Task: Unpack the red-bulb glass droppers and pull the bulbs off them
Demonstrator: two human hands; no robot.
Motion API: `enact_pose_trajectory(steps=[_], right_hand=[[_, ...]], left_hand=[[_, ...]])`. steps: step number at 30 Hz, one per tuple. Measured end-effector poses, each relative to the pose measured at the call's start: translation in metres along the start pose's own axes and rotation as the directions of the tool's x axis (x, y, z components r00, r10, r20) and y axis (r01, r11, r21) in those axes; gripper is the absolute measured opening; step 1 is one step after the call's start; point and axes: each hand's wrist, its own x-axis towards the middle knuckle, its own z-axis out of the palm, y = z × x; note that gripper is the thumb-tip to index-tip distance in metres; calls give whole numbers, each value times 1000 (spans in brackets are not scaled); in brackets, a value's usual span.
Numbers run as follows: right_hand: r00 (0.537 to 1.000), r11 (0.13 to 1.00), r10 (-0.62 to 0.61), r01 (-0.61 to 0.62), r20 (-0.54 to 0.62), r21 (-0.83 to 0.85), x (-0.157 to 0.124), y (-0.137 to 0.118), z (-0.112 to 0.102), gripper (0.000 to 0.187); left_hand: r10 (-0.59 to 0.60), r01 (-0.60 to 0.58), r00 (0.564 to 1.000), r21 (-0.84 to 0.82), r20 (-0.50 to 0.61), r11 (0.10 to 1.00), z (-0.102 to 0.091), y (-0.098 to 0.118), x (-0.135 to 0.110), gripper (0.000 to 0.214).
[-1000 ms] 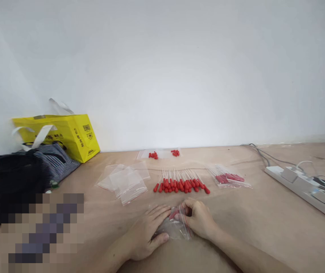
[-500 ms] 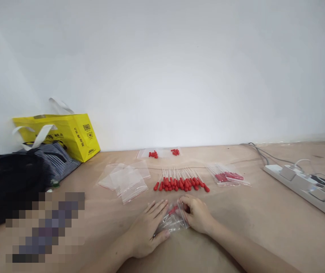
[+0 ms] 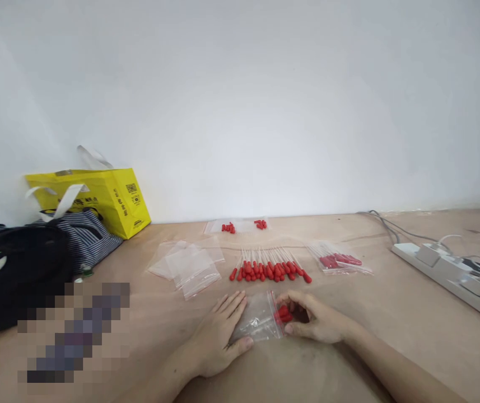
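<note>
Below the pile, a clear zip bag (image 3: pixel 256 319) lies flat with its red-lined mouth facing right. My left hand (image 3: pixel 223 338) rests on the bag's left part, fingers stretched out and thumb spread. At the mouth, my right hand (image 3: pixel 313 319) curls its thumb and fingers around several droppers with red bulbs (image 3: pixel 283 314). The bulbs show just outside the mouth; the thin stems seem to run into the bag, though they are hard to make out. Just beyond both hands is a pile of red-bulbed droppers (image 3: pixel 269 270), bulbs toward me and pale stems pointing away.
Flat clear bags (image 3: pixel 195 271) overlap left of the pile. Filled bags (image 3: pixel 340 260) lie to its right, and another bag with red bulbs (image 3: pixel 243 226) is near the wall. A power strip (image 3: pixel 453 274) stands right; yellow (image 3: pixel 126 204), striped (image 3: pixel 92 243) and black bags (image 3: pixel 21 274) stand left.
My right hand has shifted right, and the red bulbs have come from inside the bag to outside its mouth. The bag lies flatter. My left hand stays on it. The view has shifted slightly.
</note>
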Motion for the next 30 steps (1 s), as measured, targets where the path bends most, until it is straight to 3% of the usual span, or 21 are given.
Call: enact_pose_trajectory(steps=[5,11,15,19,22,25,28,30], right_hand=[[997,998,60,-59,44,-14,2,5,-1,15],[991,944,126,-106,-43,312,-3,25,-26,24],[964,932,119,-25,-239,362,-10,31,-54,27],[871,938,168,3,-462,346,-7,28,-69,32],[802,928,170,65,-573,367,12,18,-60,34],[821,945,97,101,-562,311,42,5,-36,33],[813,985,-54,138,-580,103,75,-7,-8,22],[821,981,-182,111,-541,-162,94,-13,8,18]], left_hand=[[-15,15,1000,0,9,1000,-2,0,0,68],[-28,27,1000,-46,-7,999,1,-7,-2,68],[-40,39,999,-63,-25,997,4,-17,-5,69],[-60,52,993,-80,-105,995,1,-23,-8,68],[-168,139,957,-135,-238,981,-1,-23,-8,58],[-264,199,913,-224,-311,954,-1,-24,-6,47],[-347,245,894,-339,-284,908,2,-28,-7,42],[-376,255,898,-427,-228,868,3,-33,-8,44]])
